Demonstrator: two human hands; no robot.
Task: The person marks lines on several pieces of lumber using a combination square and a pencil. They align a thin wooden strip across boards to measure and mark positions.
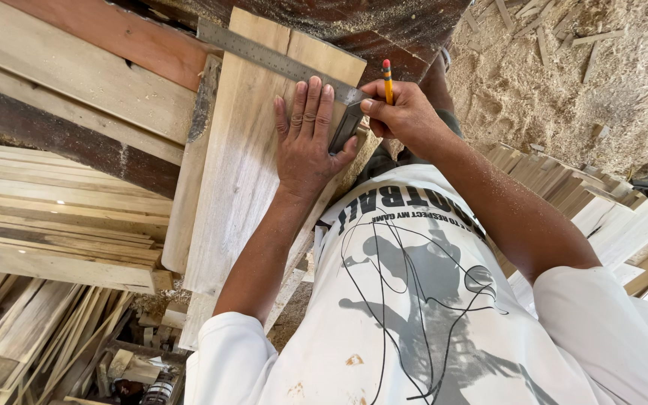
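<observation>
Two hands in my head view: my left hand (306, 142) lies flat with fingers spread, pinning the metal square (283, 66) across the pale board (241, 187), while my right hand (403, 112) pinches a pencil (387, 79) at the square's corner.

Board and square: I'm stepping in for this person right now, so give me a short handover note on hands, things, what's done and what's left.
Left hand: flat on the board, pinning the metal square across its far end.
Right hand: grips a pencil upright at the square's stock, at the board's right edge.
Board lies on a wooden bench; plank stacks on both sides.
Done: square is set.
Left: no pencil line visible along the blade yet.
</observation>
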